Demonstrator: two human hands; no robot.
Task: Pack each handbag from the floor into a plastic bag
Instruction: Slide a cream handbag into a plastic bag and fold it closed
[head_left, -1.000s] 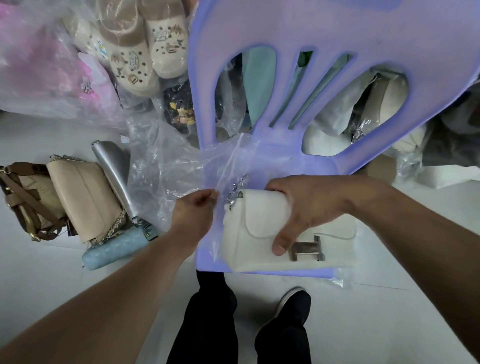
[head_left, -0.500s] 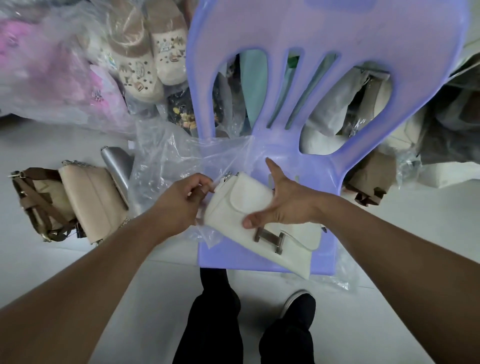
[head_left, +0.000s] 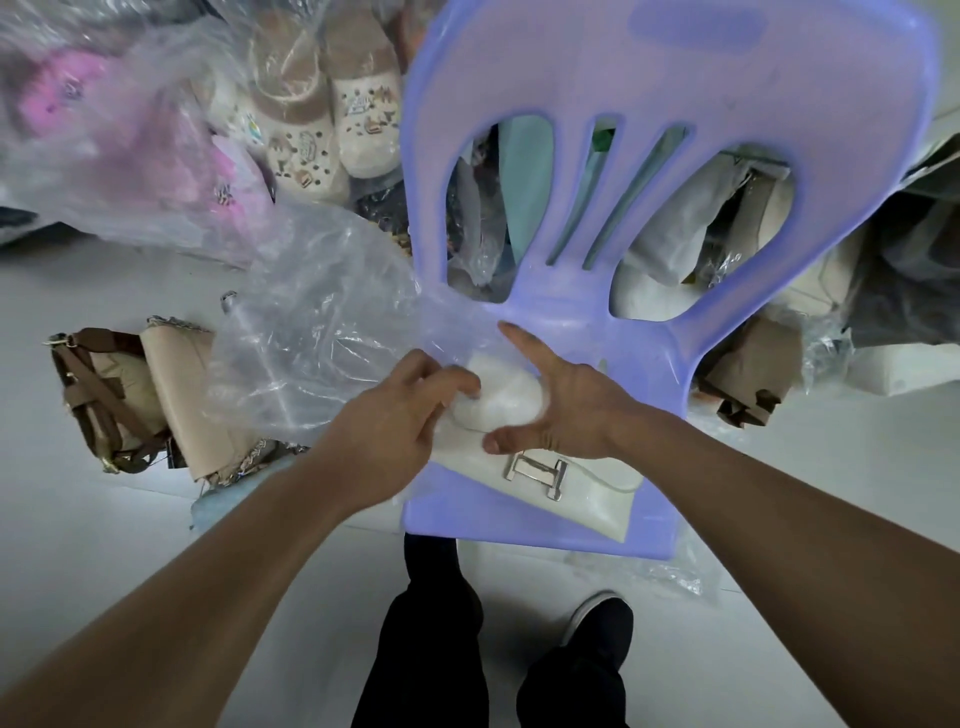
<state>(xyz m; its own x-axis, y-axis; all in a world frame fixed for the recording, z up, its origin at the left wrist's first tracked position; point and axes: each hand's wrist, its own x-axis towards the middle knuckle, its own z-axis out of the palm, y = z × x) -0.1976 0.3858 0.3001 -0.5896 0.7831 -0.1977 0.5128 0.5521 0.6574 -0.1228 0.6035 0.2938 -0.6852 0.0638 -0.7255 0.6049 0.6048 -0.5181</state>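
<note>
Two hands meet over the lilac plastic chair (head_left: 670, 104); the white leather handbag with a silver H clasp (head_left: 587, 493) lies on its seat, its ten-o'clock end inside the clear plastic bag (head_left: 311, 338); the left hand (head_left: 395, 421) has its fingers clamped on the bag's mouth; the right hand (head_left: 566, 410), fingers straight and apart, presses the handbag; a beige flap handbag (head_left: 182, 395) lies on the floor (head_left: 130, 545) at nine o'clock.

A pale, glossy floor (head_left: 104, 561) with faint tile seams lies under soft, even light. A lilac plastic chair (head_left: 675, 171) with a slotted back stands mid-frame. Behind it, plastic-wrapped clogs (head_left: 332, 130) and other goods are heaped.
</note>
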